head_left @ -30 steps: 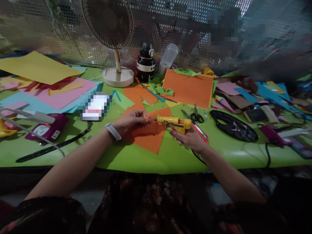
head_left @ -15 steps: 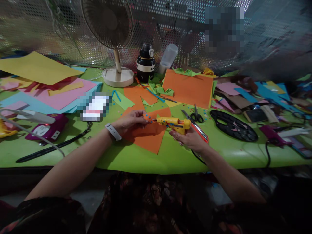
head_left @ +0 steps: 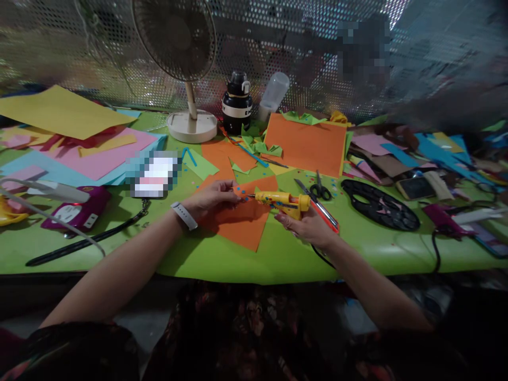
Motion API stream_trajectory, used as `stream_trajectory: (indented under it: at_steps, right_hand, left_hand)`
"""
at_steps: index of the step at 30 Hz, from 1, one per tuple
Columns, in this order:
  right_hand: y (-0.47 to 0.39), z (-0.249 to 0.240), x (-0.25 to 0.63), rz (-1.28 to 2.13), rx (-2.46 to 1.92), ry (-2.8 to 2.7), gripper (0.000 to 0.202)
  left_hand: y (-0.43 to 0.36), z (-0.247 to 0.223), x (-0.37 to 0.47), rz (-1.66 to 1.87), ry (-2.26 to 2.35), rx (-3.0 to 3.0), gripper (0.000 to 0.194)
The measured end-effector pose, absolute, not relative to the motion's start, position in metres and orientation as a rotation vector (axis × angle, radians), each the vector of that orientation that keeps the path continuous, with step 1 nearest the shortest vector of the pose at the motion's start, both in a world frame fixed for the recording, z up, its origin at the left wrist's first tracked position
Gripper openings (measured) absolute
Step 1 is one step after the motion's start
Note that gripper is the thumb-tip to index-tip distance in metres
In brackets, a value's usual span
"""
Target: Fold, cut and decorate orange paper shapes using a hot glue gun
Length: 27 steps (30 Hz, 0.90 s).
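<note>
In my right hand is a yellow glue gun, its nozzle pointing left toward the fingertips of my left hand. The left fingers are pinched together above an orange sheet; whatever they grip is too small to make out. Small blue dots show beside those fingertips, close to the nozzle. A white band is round my left wrist. Just right of the glue gun lie a red and silver cutter and black scissors.
A fan, a black bottle and orange sheets stand or lie at the back. A phone and purple power socket are on the left, a black palette on the right.
</note>
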State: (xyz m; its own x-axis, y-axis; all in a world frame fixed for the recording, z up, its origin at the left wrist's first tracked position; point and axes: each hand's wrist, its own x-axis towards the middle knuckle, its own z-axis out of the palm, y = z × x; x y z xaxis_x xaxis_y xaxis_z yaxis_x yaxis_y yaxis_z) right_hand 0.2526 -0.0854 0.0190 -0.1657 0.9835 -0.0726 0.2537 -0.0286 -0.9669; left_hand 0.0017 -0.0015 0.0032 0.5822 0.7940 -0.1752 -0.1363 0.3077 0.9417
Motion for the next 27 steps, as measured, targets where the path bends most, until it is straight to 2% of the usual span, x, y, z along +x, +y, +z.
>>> stream_trajectory:
  at_steps: [15,21,24,27]
  right_hand:
    - [-0.085,0.02,0.252,1.21,-1.32,-1.564,0.036]
    - [-0.082,0.006,0.254,1.109,-1.209,-1.651,0.04]
    - [-0.086,0.003,0.258,1.003,-1.227,-1.781,0.031]
    - [-0.092,0.006,0.27,0.662,-1.247,-2.017,0.024]
  left_hand:
    - [-0.001,0.002,0.001,0.691,0.703,1.092,0.021]
    - [-0.003,0.003,0.002,0.694,0.728,1.077,0.022]
    - [-0.003,0.003,0.002,0.69,0.734,1.049,0.024]
    - [-0.002,0.002,0.002,0.695,0.725,1.032,0.024]
